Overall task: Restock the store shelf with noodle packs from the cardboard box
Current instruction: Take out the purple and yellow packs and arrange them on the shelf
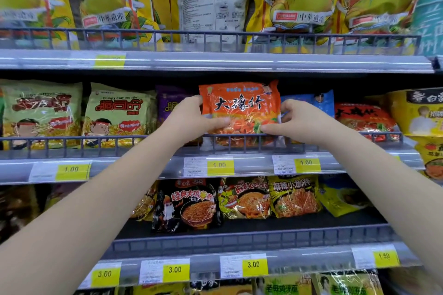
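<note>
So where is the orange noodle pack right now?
In the head view the orange noodle pack is near the middle, on the middle shelf behind the wire rail, held by the left hand and right hand, between a purple pack and a blue pack.

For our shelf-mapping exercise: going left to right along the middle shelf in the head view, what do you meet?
Two green packs → purple pack → left hand → orange noodle pack → right hand → blue pack → red pack.

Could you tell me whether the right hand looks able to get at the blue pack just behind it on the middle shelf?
Probably yes: the blue pack stands right behind the right hand, with nothing between them. But that hand, with the left hand, is holding the orange noodle pack, so it must let go first.
</note>
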Demonstrator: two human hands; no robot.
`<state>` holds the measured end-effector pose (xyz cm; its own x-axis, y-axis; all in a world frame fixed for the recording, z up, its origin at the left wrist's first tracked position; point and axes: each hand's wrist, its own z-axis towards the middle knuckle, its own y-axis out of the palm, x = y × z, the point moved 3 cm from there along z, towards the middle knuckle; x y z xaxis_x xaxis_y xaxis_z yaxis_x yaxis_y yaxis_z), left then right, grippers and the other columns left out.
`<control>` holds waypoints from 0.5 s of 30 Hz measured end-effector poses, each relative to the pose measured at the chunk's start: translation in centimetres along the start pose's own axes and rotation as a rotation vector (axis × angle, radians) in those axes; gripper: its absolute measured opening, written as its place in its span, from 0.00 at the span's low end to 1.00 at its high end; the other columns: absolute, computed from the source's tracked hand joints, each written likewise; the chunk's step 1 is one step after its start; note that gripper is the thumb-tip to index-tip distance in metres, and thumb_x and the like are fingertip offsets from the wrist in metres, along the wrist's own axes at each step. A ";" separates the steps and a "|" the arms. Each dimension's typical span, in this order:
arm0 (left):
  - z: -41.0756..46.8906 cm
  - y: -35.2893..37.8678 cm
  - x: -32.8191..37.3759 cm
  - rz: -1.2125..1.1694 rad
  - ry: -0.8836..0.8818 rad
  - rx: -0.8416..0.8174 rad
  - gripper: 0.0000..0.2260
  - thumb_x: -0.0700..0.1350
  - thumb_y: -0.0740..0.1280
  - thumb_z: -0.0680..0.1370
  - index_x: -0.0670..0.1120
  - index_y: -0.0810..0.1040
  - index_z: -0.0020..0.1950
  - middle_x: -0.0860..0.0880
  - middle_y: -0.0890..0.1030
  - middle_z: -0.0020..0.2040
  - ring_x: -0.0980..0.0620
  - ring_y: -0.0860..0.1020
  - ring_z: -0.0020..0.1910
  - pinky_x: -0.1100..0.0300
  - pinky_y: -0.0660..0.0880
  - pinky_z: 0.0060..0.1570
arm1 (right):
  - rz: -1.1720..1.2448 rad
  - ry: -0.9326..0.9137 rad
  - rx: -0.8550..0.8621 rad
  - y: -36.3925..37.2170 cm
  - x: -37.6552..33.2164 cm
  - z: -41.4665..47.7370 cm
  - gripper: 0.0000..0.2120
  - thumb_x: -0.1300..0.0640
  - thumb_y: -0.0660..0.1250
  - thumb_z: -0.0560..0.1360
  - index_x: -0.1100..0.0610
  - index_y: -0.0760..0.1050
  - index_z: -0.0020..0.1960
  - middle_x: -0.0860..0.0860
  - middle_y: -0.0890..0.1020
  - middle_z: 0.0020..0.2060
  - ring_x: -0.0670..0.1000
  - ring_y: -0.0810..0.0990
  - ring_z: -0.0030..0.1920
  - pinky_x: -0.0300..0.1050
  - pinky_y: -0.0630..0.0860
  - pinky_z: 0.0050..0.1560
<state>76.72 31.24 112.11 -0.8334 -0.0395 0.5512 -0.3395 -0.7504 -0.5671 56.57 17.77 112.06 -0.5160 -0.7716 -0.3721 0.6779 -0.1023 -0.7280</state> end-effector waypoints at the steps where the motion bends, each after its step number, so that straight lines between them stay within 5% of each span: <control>1: 0.0 0.1 0.0 0.016 0.008 -0.004 0.38 0.64 0.77 0.68 0.47 0.73 0.71 0.54 0.79 0.66 0.52 0.77 0.64 0.54 0.73 0.63 | -0.013 0.000 -0.010 0.1 0.1 -0.1 0.31 0.36 0.72 0.73 0.58 0.74 0.64 0.52 0.81 0.54 0.54 0.79 0.52 0.53 0.77 0.56; 5: -0.5 0.3 0.4 0.100 0.037 -0.023 0.21 0.59 0.76 0.73 0.51 0.73 0.58 0.58 0.78 0.52 0.55 0.77 0.54 0.59 0.70 0.51 | -0.053 -0.001 -0.029 0.2 0.3 -0.3 0.25 0.36 0.69 0.75 0.58 0.76 0.53 0.55 0.84 0.48 0.55 0.82 0.48 0.53 0.79 0.51; 12: -2.5 -0.5 0.8 0.333 0.105 0.176 0.29 0.65 0.72 0.72 0.49 0.72 0.65 0.51 0.79 0.56 0.50 0.78 0.51 0.47 0.79 0.51 | -0.087 -0.017 0.099 -0.2 -0.2 -1.9 0.22 0.38 0.69 0.75 0.56 0.73 0.55 0.49 0.82 0.44 0.51 0.79 0.47 0.49 0.77 0.46; 15: -4.4 -1.5 0.9 0.414 0.197 0.256 0.24 0.61 0.72 0.74 0.50 0.72 0.64 0.51 0.74 0.57 0.51 0.77 0.51 0.48 0.79 0.49 | -0.064 -0.037 0.195 -0.6 -0.5 -3.0 0.19 0.39 0.70 0.75 0.52 0.73 0.55 0.46 0.81 0.43 0.50 0.80 0.47 0.53 0.81 0.48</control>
<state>74.57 35.21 110.76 -0.9498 -0.2604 0.1732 0.1323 -0.8364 -0.5319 54.79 20.07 110.96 -0.5444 -0.7816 -0.3046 0.7345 -0.2688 -0.6231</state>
